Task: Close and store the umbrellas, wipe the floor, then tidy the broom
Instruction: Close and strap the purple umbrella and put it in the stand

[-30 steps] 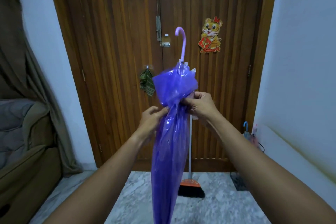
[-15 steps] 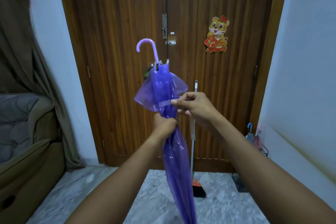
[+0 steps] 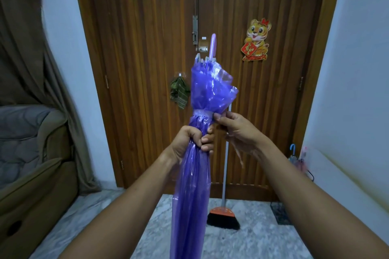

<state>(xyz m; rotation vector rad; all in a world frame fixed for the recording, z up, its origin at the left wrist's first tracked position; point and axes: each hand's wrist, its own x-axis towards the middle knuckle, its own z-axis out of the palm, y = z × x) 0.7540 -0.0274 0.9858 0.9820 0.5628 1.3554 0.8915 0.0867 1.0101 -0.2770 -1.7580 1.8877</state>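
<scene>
A translucent purple umbrella (image 3: 192, 174) stands folded in front of me, hooked handle up and tip below the frame. My left hand (image 3: 192, 140) grips its bunched canopy around the middle. My right hand (image 3: 235, 130) pinches the pale closing strap (image 3: 203, 112) wrapped around the canopy just above my left fist. A broom (image 3: 224, 213) with an orange head, black bristles and a grey pole leans against the wooden door behind the umbrella. Another umbrella with a blue hook (image 3: 293, 154) stands in the right corner.
The double wooden door (image 3: 147, 48) fills the background, with a bolt, a tiger sticker (image 3: 255, 40) and a green cloth on a hook (image 3: 180, 92). A brown sofa (image 3: 31, 164) and a curtain are at left. A white wall ledge runs along the right. The floor is grey marble (image 3: 252, 237).
The umbrella has swung back upright from leaning left, and its handle now faces edge-on. The strap is now wound around the canopy, with my right hand lower at the strap's end.
</scene>
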